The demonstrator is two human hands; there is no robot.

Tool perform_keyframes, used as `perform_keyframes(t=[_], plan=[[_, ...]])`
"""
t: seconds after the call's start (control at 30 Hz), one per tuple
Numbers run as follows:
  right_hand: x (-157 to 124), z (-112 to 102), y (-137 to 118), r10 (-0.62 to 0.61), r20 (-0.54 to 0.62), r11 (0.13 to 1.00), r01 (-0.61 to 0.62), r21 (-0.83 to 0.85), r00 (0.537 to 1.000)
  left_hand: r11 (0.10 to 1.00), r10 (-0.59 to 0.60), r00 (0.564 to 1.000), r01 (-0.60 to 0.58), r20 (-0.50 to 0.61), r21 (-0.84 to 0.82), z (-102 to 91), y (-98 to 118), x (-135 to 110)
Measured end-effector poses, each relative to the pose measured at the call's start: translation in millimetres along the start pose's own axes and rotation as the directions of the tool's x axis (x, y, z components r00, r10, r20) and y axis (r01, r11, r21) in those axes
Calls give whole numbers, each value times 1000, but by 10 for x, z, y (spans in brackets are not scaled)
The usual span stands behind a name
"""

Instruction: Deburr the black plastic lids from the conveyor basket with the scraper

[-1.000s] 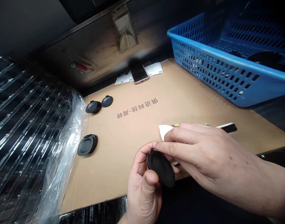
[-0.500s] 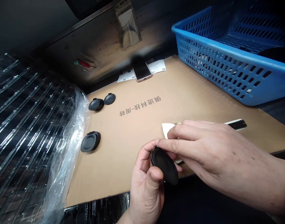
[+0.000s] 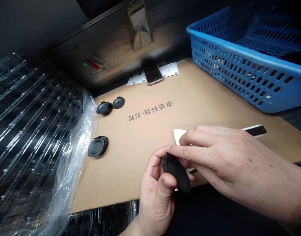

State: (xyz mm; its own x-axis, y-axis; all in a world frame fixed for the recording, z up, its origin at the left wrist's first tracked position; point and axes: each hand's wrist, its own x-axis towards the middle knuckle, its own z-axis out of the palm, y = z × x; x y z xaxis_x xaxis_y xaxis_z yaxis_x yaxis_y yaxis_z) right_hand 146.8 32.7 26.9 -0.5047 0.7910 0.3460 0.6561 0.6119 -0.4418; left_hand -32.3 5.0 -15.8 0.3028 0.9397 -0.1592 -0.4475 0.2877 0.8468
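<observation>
A black round disc (image 3: 177, 172) is held low in the middle, over the near edge of a brown cardboard sheet (image 3: 145, 131). My left hand (image 3: 156, 196) grips the disc from below, thumb on its face. My right hand (image 3: 221, 164) comes in from the right, its fingertips pinched on the disc's upper rim. Under the right hand lies a white piece (image 3: 178, 135) and a thin tool with a black and white end (image 3: 256, 130); whether the hand holds them is hidden.
More black discs lie on the cardboard: one small stack (image 3: 98, 146) at the left and a pair (image 3: 110, 106) farther back. A blue basket (image 3: 246, 65) stands at the right. A phone (image 3: 153, 73) rests on printed slips at the back. Clear plastic trays in film (image 3: 34, 144) fill the left.
The view has drifted, so everything sits slightly more to the right. The disc has tilted a little more edge-on in my hands. Both hands keep their grip.
</observation>
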Motion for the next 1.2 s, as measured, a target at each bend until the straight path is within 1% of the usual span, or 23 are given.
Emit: perform_keyframes(t=[0.3, 0.47, 0.57, 0.67, 0.73, 0.8, 0.9, 0.97, 1.2], plan=[[10, -17, 14, -36, -3, 999, 36, -28, 999, 999, -16, 1000, 16, 9, -30, -4, -5, 5], [-45, 59, 40, -35, -30, 998, 33, -62, 999, 998, -42, 999, 43, 5, -55, 5, -13, -6], [-84, 110, 53, -61, -74, 994, 54, -98, 995, 996, -55, 998, 55, -8, -76, -2, -21, -2], [-99, 132, 56, -78, -82, 991, 69, -112, 994, 995, -55, 998, 55, 2, -84, -11, -24, 11], [-95, 127, 59, -79, -79, 994, 73, -86, 994, 996, -51, 999, 51, 1, -78, -7, -19, 19], [-85, 110, 65, -68, -84, 998, 66, -23, 994, 996, -51, 999, 50, -5, -70, 3, -8, 24], [-74, 81, 80, -11, -69, 996, 18, 91, 998, 995, -52, 999, 53, 6, -79, 17, 10, 30], [-71, 72, 87, 21, -50, 991, -14, 137, 999, 995, -54, 998, 55, 8, -86, 23, 20, 35], [-67, 79, 69, 79, -7, 979, -76, 190, 997, 996, -46, 998, 44, -34, -82, 45, 37, 48]])
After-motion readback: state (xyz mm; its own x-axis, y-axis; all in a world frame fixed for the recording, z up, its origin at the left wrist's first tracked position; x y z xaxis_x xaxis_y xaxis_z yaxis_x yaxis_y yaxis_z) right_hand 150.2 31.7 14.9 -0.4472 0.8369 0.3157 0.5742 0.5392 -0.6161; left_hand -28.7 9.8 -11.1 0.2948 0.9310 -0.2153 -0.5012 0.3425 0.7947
